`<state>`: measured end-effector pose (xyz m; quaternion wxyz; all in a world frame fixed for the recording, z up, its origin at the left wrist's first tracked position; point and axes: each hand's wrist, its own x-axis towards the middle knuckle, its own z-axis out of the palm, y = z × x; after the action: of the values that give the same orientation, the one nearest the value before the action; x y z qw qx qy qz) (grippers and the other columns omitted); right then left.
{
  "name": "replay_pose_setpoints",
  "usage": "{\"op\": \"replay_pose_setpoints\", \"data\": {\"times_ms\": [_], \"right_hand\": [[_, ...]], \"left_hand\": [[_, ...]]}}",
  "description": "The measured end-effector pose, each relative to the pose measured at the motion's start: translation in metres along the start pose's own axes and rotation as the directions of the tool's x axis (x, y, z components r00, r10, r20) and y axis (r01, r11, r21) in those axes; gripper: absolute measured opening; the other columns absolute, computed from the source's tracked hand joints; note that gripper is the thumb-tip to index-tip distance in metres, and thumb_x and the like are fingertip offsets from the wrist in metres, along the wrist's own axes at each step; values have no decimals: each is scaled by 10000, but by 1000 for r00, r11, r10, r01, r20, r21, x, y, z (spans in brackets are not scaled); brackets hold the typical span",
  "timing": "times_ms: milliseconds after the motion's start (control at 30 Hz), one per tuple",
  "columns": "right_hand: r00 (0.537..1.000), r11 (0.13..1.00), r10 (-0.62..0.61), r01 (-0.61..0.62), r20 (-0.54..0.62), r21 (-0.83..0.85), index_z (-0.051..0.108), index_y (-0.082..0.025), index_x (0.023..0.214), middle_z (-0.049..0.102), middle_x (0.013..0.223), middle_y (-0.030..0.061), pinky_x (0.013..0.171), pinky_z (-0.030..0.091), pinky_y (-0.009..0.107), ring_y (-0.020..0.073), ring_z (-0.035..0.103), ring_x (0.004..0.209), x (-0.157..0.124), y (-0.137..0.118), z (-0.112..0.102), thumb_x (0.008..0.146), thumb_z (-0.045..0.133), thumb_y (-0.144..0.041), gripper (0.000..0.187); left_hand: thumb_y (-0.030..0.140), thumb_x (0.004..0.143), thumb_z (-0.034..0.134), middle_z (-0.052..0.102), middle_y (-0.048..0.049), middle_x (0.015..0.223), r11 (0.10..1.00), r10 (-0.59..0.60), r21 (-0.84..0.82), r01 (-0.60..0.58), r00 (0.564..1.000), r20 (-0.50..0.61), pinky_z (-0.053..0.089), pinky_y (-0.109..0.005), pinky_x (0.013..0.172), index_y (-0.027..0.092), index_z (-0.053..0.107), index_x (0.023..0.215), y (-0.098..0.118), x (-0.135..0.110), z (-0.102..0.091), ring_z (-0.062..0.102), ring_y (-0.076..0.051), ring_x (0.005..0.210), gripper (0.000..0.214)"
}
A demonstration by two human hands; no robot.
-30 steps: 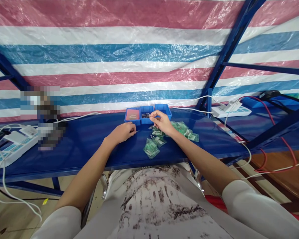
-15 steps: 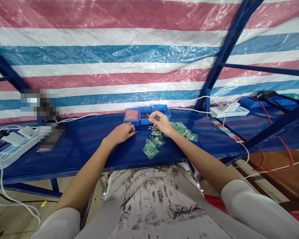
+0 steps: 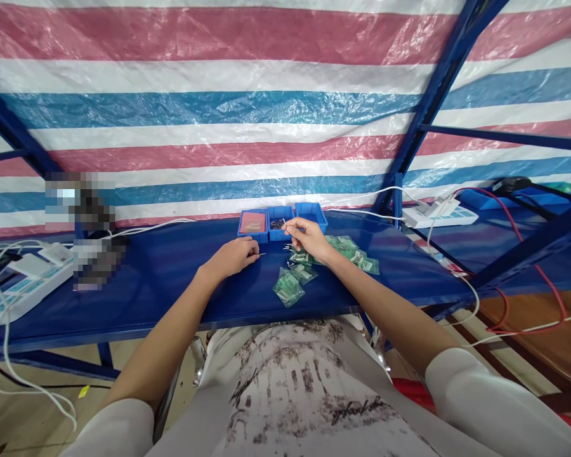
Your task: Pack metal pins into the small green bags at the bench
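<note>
My left hand (image 3: 238, 256) rests on the blue table, fingers curled, with a small thin metal piece (image 3: 262, 254) pinched at the fingertips. Over the front of the middle blue bin (image 3: 282, 236) is my right hand (image 3: 310, 240), thumb and forefinger pinched on a small slim piece too tiny to name. Dark small metal parts (image 3: 276, 224) lie in that bin. The left blue bin (image 3: 252, 238) holds a pinkish-red sheet (image 3: 254, 217) with small pale pieces on it. Below my right hand are small loose metal parts and green-printed clear packets (image 3: 288, 287), several of them also right of the wrist.
A third blue bin (image 3: 320, 216) stands behind my right hand. White power strips (image 3: 28, 285) with cables lie at the left and right. Blue frame posts (image 3: 421, 114) rise before a striped plastic sheet (image 3: 219, 108). A red cable (image 3: 507, 222) hangs at the right.
The view has shifted slightly. My right fingertips have moved a little over the middle bin, and a slim piece shows more clearly at them. My left hand has stayed in place.
</note>
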<state>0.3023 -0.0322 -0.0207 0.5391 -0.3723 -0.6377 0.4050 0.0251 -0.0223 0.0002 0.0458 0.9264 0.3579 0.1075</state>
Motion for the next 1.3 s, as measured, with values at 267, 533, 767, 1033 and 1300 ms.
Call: {"op": "replay_pose_setpoints", "data": {"times_ms": [267,533,767,1033,1300], "right_hand": [[1000,999,25,-25,-14,45,754,-218,974,696,883,32,415,470,228,90,535,518,1,3,-1,867,784,-657,452],[999,1000,11,-11,-53,-4,722,-219,898,603,690,-14,412,447,251,108,494,483,0,-2,0,826,812,-661,457],[995,1000,23,-24,-93,-19,717,-232,892,620,778,-5,408,405,245,114,499,516,1,-2,0,749,895,-551,392],[998,999,14,-17,-69,-41,698,-232,845,600,734,-16,425,408,248,120,506,518,1,-1,-1,749,908,-508,360],[998,1000,-9,9,-58,-10,722,-224,907,636,722,-11,396,410,247,104,494,466,2,3,0,825,831,-616,416]], "left_hand": [[340,1033,561,707,-79,1044,1000,1,-4,-1,1000,-6,492,-319,813,213,698,1019,-4,1,4,667,-225,894,187],[352,1033,553,701,-82,1046,1000,2,4,-2,1000,-3,494,-323,810,211,683,1002,-2,0,1,670,-231,904,195],[344,1024,567,697,-81,1039,1000,1,-6,-1,1000,-8,497,-324,804,211,686,1004,-4,1,3,666,-226,885,180],[331,1030,574,691,-74,1034,1000,-4,-7,4,1000,-15,489,-316,820,213,676,993,-3,0,3,664,-222,880,160],[314,1028,577,692,-73,1020,1000,-9,8,9,1000,-11,482,-317,797,210,675,986,-1,0,2,656,-221,872,149]]}}
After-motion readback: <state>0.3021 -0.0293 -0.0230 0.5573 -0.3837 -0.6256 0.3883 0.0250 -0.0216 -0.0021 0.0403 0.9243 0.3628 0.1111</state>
